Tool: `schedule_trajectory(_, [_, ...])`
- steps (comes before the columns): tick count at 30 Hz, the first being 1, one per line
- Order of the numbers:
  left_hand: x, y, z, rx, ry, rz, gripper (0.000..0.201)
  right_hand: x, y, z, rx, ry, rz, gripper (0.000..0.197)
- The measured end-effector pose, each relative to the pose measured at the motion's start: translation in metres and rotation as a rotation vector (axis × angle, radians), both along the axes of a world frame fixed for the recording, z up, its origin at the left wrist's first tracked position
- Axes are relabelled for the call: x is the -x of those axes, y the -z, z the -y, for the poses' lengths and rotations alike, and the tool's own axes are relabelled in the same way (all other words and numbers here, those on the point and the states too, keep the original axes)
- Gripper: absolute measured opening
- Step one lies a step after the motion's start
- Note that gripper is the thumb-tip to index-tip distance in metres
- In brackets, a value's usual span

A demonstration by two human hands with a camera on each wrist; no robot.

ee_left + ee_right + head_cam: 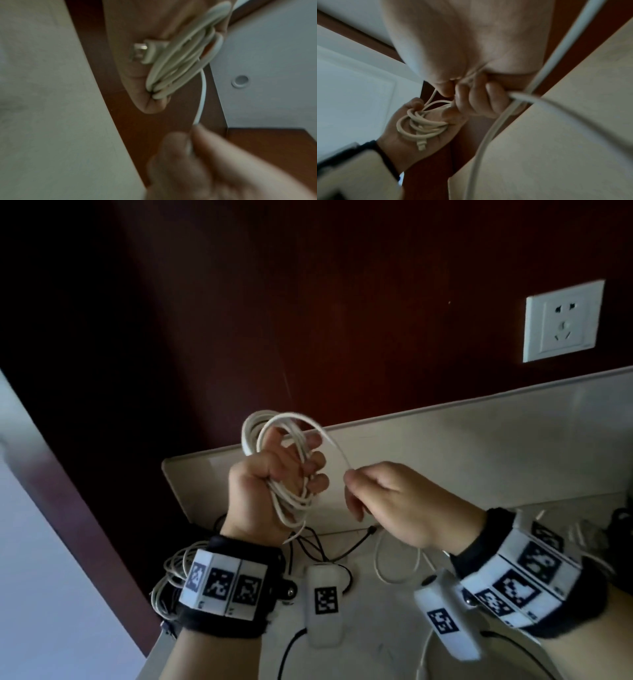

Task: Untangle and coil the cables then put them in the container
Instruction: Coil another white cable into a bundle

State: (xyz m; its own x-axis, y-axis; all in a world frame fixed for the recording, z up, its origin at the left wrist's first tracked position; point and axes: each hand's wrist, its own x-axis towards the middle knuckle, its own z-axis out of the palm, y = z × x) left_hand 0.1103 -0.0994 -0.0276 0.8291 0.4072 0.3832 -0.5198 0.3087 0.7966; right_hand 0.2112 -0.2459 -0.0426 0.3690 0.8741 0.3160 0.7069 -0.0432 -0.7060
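My left hand (263, 487) is raised above the table (479, 440), its fingers curled round one white cable (291, 470) that is wound into several loops; I count roughly five turns lying across my palm, though they overlap too much to be sure. From the left wrist view the cable's metal-tipped plug (145, 52) lies against the heel of that palm, beside the bundle of loops. One free strand arcs off the top of the coil and runs over to my right hand (404, 501), where thumb and forefinger are pressed together on it, pinching the strand; the other fingers of that hand are loosely curled below.

Under my hands, on the table, lie more cables: two thin black ones (346, 546) and one white one (394, 563) in an open loop between my wrists, and a tangle of grey cable (168, 577) at the table's left edge, where I cannot count the strands. One white wall socket (561, 323) sits on the dark red wall (308, 302) behind the table. I cannot make out any container.
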Motion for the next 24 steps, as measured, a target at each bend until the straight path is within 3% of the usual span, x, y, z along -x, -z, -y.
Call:
schedule_trajectory(2, [-0.002, 0.003, 0.007, -0.083, -0.001, -0.07, 0.057, 0.005, -0.003, -0.002, -0.02, -0.015, -0.055, 0.056])
schedule_trajectory(8, [-0.012, 0.01, 0.022, -0.231, 0.235, -0.073, 0.073, 0.007, -0.01, 0.0, -0.004, -0.026, -0.224, 0.056])
schedule_trajectory(14, [-0.02, 0.012, 0.03, -0.192, 0.169, -0.013, 0.062, 0.001, -0.013, 0.001, 0.079, 0.09, -0.314, 0.057])
schedule_trajectory(18, [-0.014, 0.004, 0.022, 0.004, 0.142, 0.106, 0.052, -0.003, -0.01, 0.001, 0.15, 0.134, -0.164, 0.063])
schedule_trajectory(22, [0.002, -0.01, 0.002, 0.141, 0.063, 0.267, 0.043, -0.016, -0.003, 0.003, 0.198, 0.157, 0.016, 0.049])
schedule_trajectory(24, [0.009, -0.013, -0.008, 0.173, -0.003, 0.311, 0.05, -0.023, -0.004, 0.006, 0.218, 0.166, 0.061, 0.045])
